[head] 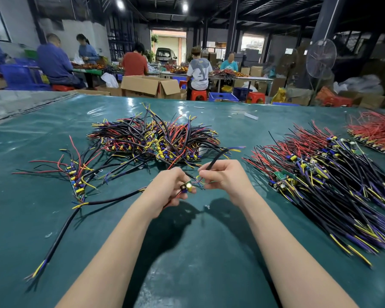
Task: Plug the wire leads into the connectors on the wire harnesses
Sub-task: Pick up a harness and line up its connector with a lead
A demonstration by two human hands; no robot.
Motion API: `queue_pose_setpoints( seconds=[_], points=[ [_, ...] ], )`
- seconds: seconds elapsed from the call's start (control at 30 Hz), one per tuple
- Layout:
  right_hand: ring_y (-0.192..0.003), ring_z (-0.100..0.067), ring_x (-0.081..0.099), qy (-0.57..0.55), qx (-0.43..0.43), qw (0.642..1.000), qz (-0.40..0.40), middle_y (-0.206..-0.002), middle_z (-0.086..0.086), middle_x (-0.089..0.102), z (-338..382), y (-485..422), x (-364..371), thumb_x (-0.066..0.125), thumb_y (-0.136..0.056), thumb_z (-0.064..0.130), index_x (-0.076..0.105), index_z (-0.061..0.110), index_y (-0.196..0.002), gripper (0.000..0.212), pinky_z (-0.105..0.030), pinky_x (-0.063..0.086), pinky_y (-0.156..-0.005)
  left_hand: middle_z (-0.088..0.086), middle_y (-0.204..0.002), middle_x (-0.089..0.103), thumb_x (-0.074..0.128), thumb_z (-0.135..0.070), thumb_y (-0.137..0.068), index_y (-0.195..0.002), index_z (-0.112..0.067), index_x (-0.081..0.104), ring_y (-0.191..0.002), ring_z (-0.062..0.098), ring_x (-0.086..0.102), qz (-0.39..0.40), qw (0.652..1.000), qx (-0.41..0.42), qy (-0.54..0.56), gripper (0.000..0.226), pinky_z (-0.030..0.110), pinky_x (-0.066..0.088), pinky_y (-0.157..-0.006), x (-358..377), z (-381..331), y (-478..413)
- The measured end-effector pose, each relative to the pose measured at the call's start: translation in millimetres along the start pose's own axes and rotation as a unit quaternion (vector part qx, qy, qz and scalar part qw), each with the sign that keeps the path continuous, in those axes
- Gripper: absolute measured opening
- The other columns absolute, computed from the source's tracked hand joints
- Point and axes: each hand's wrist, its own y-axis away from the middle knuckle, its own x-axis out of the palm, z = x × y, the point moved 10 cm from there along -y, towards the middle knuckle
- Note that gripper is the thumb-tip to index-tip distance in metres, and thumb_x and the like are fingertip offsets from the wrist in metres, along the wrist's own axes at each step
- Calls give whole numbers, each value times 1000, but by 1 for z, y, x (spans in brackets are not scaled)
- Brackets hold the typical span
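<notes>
My left hand [167,189] holds a small green circuit board [186,187] with a capacitor, raised above the green table [187,252]. My right hand [225,175] pinches a black cable [217,158] whose yellow and blue leads point up and to the right. The cable's lower stripped leads [198,182] meet the board between my two hands. A red wire runs from the board up behind my left hand.
A tangled heap of wired boards [156,138] lies ahead. An ordered stack of harnesses [333,181] fills the right side, with red-wired boards [376,132] beyond. A short row of boards [77,181] and loose black cables [60,236] lie left. Several people work at far tables.
</notes>
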Motion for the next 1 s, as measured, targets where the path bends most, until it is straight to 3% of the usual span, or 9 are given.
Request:
queue_pose_setpoints(
  seconds=[0.1,0.17,0.3,0.37,0.57,0.73,0.87,1.0],
  points=[
    [-36,-4,44,46,-21,999,-3,-40,5,52,5,2,5,64,-77,-8,67,-3,-73,7,-16,44,-43,-3,-51,62,48,-49,-88,-83,-18,55,-34,7,43,-8,993,41,-111,32,13,24,-34,-1,-5,0],
    [-35,-6,43,74,-30,997,1,-44,-1,52,7,3,8,68,-74,-7,67,-6,-74,1,-16,42,-43,-5,-48,59,56,-42,-85,-74,-17,58,-36,7,46,-8,986,77,-146,28,12,27,-35,1,-9,2],
    [-41,-4,52,-44,13,999,16,-45,4,58,-2,2,9,62,-81,-4,62,7,-67,18,-15,47,-46,-2,-55,62,56,-24,-91,-64,-16,59,-46,8,56,28,996,70,-45,28,15,40,-42,7,-9,4],
    [-42,-6,56,-99,39,994,18,-47,1,60,-7,1,11,60,-84,-2,62,6,-68,18,-16,49,-46,-4,-58,65,58,-26,-89,-63,-18,64,-46,5,56,26,998,52,-21,28,14,38,-41,5,-6,4],
    [-45,-12,57,-106,48,993,-9,-53,-7,56,-10,0,3,59,-86,2,58,0,-72,14,-17,50,-47,-9,-53,62,60,-28,-87,-73,-18,70,-40,-1,47,30,999,4,-10,21,11,28,-35,3,3,2],
    [-38,-4,54,-308,90,947,-1,-46,0,57,-15,2,12,51,-89,-1,57,1,-72,18,-12,46,-41,-9,-53,60,54,-30,-89,-71,-15,64,-39,0,47,96,993,-42,57,26,10,25,-31,15,8,5],
    [-35,-4,53,-420,99,902,35,-46,2,56,-13,6,28,48,-90,7,65,8,-65,30,-15,46,-39,-9,-60,63,58,-33,-72,-60,-18,72,-39,2,48,184,973,-57,126,25,9,27,-30,31,3,15],
    [-38,-4,51,-302,97,948,-3,-47,5,54,-21,4,17,56,-86,6,58,11,-75,13,-15,46,-42,-7,-55,62,48,-24,-92,-75,-13,65,-41,2,51,139,986,-62,64,26,10,35,-34,26,11,11]
  ],
)
